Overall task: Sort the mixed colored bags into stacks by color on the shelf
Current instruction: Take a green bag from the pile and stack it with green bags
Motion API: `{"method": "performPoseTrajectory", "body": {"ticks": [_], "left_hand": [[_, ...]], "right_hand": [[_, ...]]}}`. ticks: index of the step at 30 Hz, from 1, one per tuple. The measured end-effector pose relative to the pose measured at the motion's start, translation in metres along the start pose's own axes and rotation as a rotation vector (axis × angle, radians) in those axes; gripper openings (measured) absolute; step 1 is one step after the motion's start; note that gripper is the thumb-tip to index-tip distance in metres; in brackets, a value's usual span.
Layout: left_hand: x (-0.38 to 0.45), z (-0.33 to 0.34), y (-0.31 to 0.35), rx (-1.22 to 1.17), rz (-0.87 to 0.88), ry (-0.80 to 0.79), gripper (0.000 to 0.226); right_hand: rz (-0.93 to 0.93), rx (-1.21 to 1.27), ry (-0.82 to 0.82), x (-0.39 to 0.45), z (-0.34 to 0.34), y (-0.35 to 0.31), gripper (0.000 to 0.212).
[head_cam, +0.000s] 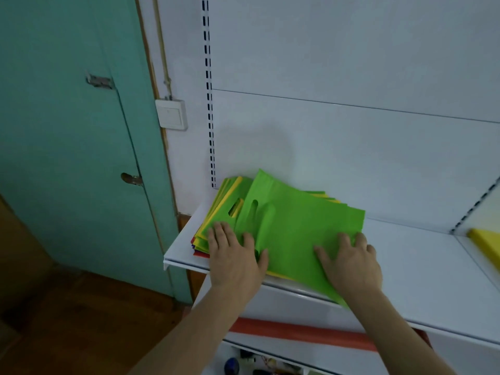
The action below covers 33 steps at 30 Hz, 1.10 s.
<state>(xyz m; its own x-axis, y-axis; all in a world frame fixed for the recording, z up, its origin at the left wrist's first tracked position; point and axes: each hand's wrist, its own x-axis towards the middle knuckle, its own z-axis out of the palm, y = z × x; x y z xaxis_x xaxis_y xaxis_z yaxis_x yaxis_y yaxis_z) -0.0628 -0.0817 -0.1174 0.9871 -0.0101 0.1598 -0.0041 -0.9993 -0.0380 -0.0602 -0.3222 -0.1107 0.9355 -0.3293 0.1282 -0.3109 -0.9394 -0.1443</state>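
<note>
A mixed pile of flat bags point(216, 209) lies at the left end of the white shelf point(422, 280); green, yellow, red and blue edges show at its left side. On top lies a green bag point(295, 228) with cut-out handle slots, skewed to the right and hanging over the shelf's front edge. My left hand point(234, 255) rests flat on the pile's near-left corner, fingers straight. My right hand point(351, 262) lies on the green bag's near-right part, fingers spread; whether they pinch the edge is unclear. A yellow bag stack point(487, 243) sits at the far right.
A white back panel with slotted uprights point(209, 104) rises behind the shelf. A teal door point(75, 131) and a light switch point(171, 115) are to the left. Below the shelf runs a red strip point(297, 332), with small objects on a lower level.
</note>
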Motion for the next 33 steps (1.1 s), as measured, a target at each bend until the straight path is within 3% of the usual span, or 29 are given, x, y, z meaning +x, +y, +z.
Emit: {"method": "performPoseTrajectory", "body": {"ticks": [4,7,10,15,21,24,28,30,33], "left_hand": [[-0.003,0.000,0.011,-0.070,0.072,0.048,0.066],[-0.002,-0.001,0.012,-0.181,0.115,0.080,0.065],[0.003,-0.003,0.010,-0.233,0.132,0.084,0.068],[0.003,-0.001,0.009,-0.195,0.148,0.108,0.064],[0.025,0.000,0.004,-0.255,0.095,0.166,0.052],[0.052,-0.004,0.001,-0.500,0.034,0.118,0.060],[0.089,-0.022,0.001,-1.207,-0.194,-0.024,0.059],[0.096,-0.033,0.005,-1.393,-0.174,0.114,0.038],[0.098,-0.045,0.009,-1.470,-0.070,0.298,0.017]], "right_hand": [[-0.041,0.240,0.084,0.002,0.008,0.006,0.080],[0.140,0.504,0.054,0.011,0.011,0.016,0.086],[0.331,0.701,0.011,0.023,0.004,0.027,0.065],[0.338,0.694,0.000,0.037,-0.013,0.043,0.015],[0.132,0.658,0.274,0.040,-0.022,0.051,0.015],[0.052,0.826,0.413,0.032,-0.030,0.052,0.020],[0.005,0.982,0.510,0.021,-0.047,0.057,0.024],[-0.001,1.016,0.554,0.019,-0.056,0.057,0.026],[0.023,1.027,0.616,0.021,-0.062,0.057,0.023]]}}
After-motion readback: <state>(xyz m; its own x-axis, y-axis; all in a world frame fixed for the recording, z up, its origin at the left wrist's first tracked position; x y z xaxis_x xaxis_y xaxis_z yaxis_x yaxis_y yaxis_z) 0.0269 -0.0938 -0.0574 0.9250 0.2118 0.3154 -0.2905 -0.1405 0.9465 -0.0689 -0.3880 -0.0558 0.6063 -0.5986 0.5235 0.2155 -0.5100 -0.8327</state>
